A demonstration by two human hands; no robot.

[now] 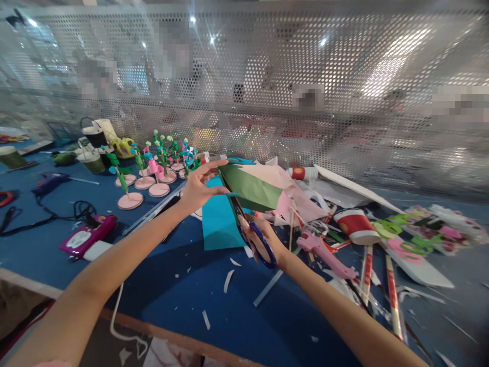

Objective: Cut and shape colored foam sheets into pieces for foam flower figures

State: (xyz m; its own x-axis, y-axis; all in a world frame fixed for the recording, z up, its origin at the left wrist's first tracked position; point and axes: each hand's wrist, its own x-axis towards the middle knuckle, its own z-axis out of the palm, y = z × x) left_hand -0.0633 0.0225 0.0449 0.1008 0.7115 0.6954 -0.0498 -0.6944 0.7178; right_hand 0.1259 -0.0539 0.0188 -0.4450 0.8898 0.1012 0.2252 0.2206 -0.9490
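Note:
My left hand [204, 186] pinches the left end of a sheet of green paper [254, 187], thumb below and fingers above. In my right hand [267, 235] is a pair of scissors [263, 243] with dark blue handles. The blades point up and away along the left edge of the green paper, close to my left thumb; whether they are cutting into it I cannot tell. Below the hands, a bright blue sheet of paper [219, 219] lies on the table. Pink paper [301, 201] shows behind and to the right of the green sheet.
Small paper flowers on round bases [130, 200] stand at the back left. A purple device [89, 237] lies nearer on the left. On the right are a pink glue gun [326, 252], a red and white paper cup [356, 226] and scraps. A perforated metal screen [267, 102] rises behind.

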